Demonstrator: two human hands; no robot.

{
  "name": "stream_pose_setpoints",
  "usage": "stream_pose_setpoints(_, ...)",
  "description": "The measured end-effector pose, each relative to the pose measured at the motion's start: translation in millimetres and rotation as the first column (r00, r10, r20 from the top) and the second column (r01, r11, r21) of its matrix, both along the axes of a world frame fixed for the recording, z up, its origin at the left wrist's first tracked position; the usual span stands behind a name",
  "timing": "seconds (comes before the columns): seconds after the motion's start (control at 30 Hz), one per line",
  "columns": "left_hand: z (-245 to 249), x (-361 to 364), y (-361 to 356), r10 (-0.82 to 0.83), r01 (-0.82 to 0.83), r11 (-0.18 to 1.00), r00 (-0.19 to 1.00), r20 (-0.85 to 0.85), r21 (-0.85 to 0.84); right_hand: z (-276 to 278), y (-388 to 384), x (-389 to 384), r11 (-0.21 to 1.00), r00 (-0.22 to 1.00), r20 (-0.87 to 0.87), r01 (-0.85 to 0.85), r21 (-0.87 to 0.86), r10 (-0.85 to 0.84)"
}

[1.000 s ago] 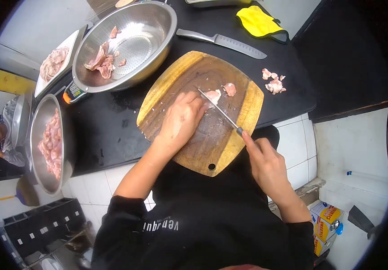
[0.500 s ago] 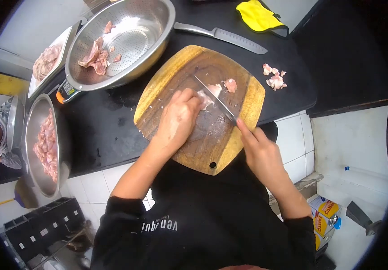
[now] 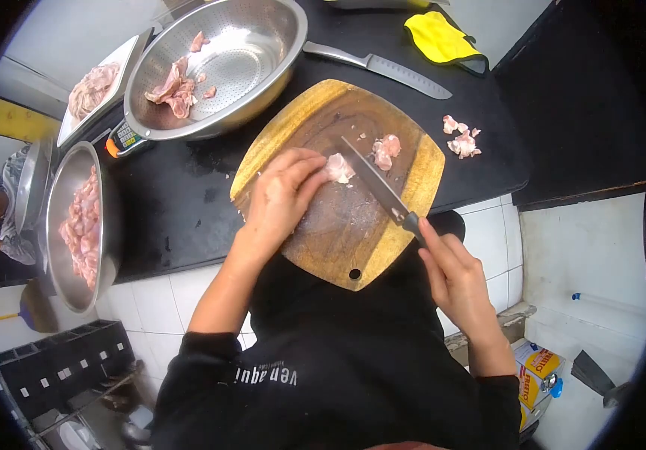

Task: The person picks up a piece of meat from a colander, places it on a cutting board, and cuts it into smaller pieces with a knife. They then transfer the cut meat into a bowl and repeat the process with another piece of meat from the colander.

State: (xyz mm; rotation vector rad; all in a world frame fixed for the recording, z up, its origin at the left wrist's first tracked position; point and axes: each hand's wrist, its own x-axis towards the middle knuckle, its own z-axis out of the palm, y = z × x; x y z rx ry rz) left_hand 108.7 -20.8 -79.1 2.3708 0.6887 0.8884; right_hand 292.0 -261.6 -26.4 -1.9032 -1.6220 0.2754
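Note:
My left hand (image 3: 281, 196) is closed with its fingertips on a small piece of raw meat (image 3: 339, 169) on the wooden cutting board (image 3: 330, 247). My right hand (image 3: 454, 277) grips the dark handle of a kitchen knife (image 3: 377, 186). Its blade slants over the board just right of that piece, with the broad side showing. Beyond the blade, cut bits of meat (image 3: 386, 151) lie together on the board's right part. Whitish scraps (image 3: 461, 139) rest on the black table to the right of the board.
A steel colander (image 3: 293, 45) with meat pieces stands back left. A second knife (image 3: 405, 75) and a yellow cloth (image 3: 439, 37) lie behind the board. At left are a steel bowl (image 3: 110, 225) of cut meat and a white tray (image 3: 119, 56) with meat. Another person (image 3: 8, 217) is far left.
The knife has moved right, away from my left fingers, and its blade now lies flatter. More cut meat sits together at the board's right. My left hand has drawn back slightly left.

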Motion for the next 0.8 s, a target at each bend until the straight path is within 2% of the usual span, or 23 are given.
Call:
stream_pose_setpoints(0.07,0,6,-4,-0.075,0.077,0.994,0.997,-0.030,0.079,2,-3,-1,0.999,1.000,0.003,-0.014,-0.038,0.014)
stream_pose_setpoints(0.27,0,13,-7,-0.083,0.089,0.994,0.992,-0.100,0.062,3,-7,-6,0.996,0.999,-0.014,-0.036,-0.087,0.035)
stream_pose_setpoints(0.47,3,14,-8,-0.123,0.135,0.989,0.981,-0.151,0.065,-21,26,-13,0.992,0.989,0.132,-0.054,-0.112,0.069)
stream_pose_setpoints(0.57,-4,15,-6,-0.062,0.066,0.997,0.992,-0.114,0.033,-29,38,-11,0.990,0.981,0.168,-0.080,-0.112,0.099)
stream_pose_setpoints(0.7,-9,15,2,0.018,-0.008,0.995,0.995,-0.095,0.101,-16,8,-6,0.995,0.997,0.064,-0.039,-0.089,0.045)
stream_pose_setpoints(0.77,-13,11,14,0.115,-0.120,0.989,0.992,-0.058,-0.085,-12,-2,0,0.996,0.999,0.035,-0.016,-0.083,0.019)
stream_pose_setpoints(0.8,-11,10,16,0.109,-0.109,0.979,0.994,-0.005,-0.173,-11,-6,3,0.998,0.999,0.040,0.026,-0.063,-0.024)
